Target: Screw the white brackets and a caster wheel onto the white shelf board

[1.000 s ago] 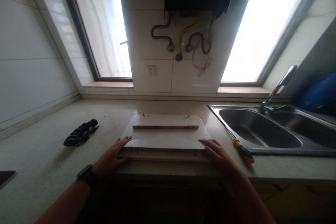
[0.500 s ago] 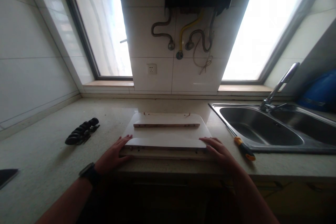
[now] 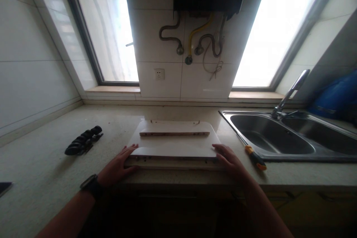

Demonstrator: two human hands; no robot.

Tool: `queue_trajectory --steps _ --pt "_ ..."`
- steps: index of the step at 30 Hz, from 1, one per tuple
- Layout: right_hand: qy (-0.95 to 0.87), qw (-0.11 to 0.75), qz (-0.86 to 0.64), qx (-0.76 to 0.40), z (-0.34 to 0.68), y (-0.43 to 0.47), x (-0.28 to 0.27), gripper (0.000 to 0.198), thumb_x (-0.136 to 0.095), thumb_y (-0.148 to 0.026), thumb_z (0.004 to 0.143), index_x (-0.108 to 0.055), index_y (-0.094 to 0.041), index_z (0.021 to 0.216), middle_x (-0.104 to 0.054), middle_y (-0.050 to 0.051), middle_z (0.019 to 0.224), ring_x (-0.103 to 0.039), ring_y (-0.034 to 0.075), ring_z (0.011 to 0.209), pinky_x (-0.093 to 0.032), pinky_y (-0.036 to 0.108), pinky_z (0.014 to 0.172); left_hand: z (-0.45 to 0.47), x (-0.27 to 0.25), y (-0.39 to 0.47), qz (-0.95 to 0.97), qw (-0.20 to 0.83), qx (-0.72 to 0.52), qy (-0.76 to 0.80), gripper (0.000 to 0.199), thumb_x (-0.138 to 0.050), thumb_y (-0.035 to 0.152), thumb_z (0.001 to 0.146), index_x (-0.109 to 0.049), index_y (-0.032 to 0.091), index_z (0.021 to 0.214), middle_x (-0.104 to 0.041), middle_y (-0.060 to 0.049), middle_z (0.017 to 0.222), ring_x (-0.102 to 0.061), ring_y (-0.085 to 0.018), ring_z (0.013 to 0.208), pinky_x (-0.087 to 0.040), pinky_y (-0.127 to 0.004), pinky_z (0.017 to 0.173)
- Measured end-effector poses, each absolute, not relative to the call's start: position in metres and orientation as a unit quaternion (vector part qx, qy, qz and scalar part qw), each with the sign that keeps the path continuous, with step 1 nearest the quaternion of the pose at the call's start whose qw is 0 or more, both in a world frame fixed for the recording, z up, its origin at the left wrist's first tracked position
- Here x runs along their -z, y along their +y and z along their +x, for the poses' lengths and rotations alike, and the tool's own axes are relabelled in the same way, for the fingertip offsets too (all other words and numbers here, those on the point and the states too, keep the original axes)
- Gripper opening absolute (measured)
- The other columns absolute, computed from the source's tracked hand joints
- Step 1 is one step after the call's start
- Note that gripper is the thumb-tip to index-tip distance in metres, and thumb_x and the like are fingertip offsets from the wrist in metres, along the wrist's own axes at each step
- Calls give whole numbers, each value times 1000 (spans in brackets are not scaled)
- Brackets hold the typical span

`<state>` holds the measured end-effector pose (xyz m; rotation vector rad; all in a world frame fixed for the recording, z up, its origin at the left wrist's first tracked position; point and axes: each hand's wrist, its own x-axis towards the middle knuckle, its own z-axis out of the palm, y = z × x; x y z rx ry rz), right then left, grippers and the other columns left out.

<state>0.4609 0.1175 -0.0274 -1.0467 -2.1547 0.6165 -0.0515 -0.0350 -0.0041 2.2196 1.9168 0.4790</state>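
A white board (image 3: 173,144) with rounded far corners lies on the countertop in front of me. A thin wooden strip (image 3: 174,134) runs across its top, and small pegs or screws stand near its far edge. Below its near edge shows a second pale layer (image 3: 175,163) with dark holes. My left hand (image 3: 119,163), with a watch (image 3: 89,183) on the wrist, clasps the near left corner, fingers on top and thumb along the front. At the near right corner, my right hand (image 3: 229,159) rests its curved fingers on the edge; its thumb is hard to see.
A screwdriver (image 3: 255,157) with a black and yellow handle leans by the double sink (image 3: 267,134). Black ring-like items (image 3: 83,140) lie at left, and a dark pointed object (image 3: 5,187) at the left edge. A faucet (image 3: 290,95) rises behind the sink.
The view has shifted slightly, moving the scene a little left. My right fingers look slightly more bent at the board's corner. The left hand keeps its place on the board.
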Motion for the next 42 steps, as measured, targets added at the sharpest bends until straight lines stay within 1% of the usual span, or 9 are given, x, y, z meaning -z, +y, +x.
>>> queue_trajectory --steps 3,6,8,11,18,26,30,35,42 --pt "-835 327 -393 -205 461 119 27 41 -44 -42 99 -60 -19 128 -57 11 131 -47 27 125 -38 47 107 -54 6 -36 738 104 -193 638 72 -42 62 97 -37 18 154 -34 -8 157 -24 -29 149 -22 -52 123" --pt "-836 326 -391 -205 460 119 25 40 -42 -41 100 -63 -18 126 -59 10 130 -47 26 124 -38 47 106 -56 9 -38 731 125 -246 624 58 -24 50 105 -42 20 152 -38 -4 156 -28 -22 148 -16 -46 125" --pt "-839 320 -389 -206 460 117 23 41 -42 -41 100 -64 -18 127 -60 9 130 -47 26 124 -38 46 106 -56 12 -38 728 133 -265 618 56 -20 46 106 -43 21 151 -38 -2 156 -28 -18 148 -12 -43 126" --pt "-842 317 -382 -214 459 115 20 41 -44 -42 100 -65 -18 126 -61 9 130 -47 25 125 -38 45 107 -55 13 -36 726 142 -268 617 56 -22 46 106 -42 21 152 -37 -1 156 -27 -17 149 -10 -43 127" --pt "-838 318 -381 -228 460 113 16 40 -46 -44 99 -66 -19 124 -61 9 130 -47 25 125 -38 45 107 -52 10 -37 712 143 -259 637 59 -24 52 105 -44 19 150 -39 -1 155 -29 -18 148 -12 -45 127" --pt "-841 316 -375 -229 462 114 19 40 -46 -44 100 -65 -21 126 -60 8 130 -46 25 125 -38 45 107 -49 6 -37 710 151 -260 637 63 -23 54 104 -44 16 149 -40 -4 155 -30 -18 148 -12 -45 126" --pt "-842 315 -374 -227 463 115 22 38 -47 -43 100 -65 -22 125 -60 7 130 -46 24 125 -37 43 107 -50 7 -39 705 162 -267 637 62 -21 53 104 -43 17 150 -38 -2 156 -29 -17 148 -11 -44 127" --pt "-842 318 -372 -226 463 117 24 38 -47 -42 100 -65 -21 125 -61 7 129 -46 24 125 -37 43 107 -51 7 -40 701 167 -272 638 66 -19 54 104 -44 13 149 -39 -4 155 -29 -18 148 -11 -44 127" --pt "-833 315 -383 -245 460 114 16 42 -47 -45 99 -66 -18 125 -61 10 128 -46 26 125 -37 45 108 -54 8 -39 704 174 -274 631 64 -20 53 104 -44 16 150 -38 -3 156 -27 -18 149 -11 -43 127"
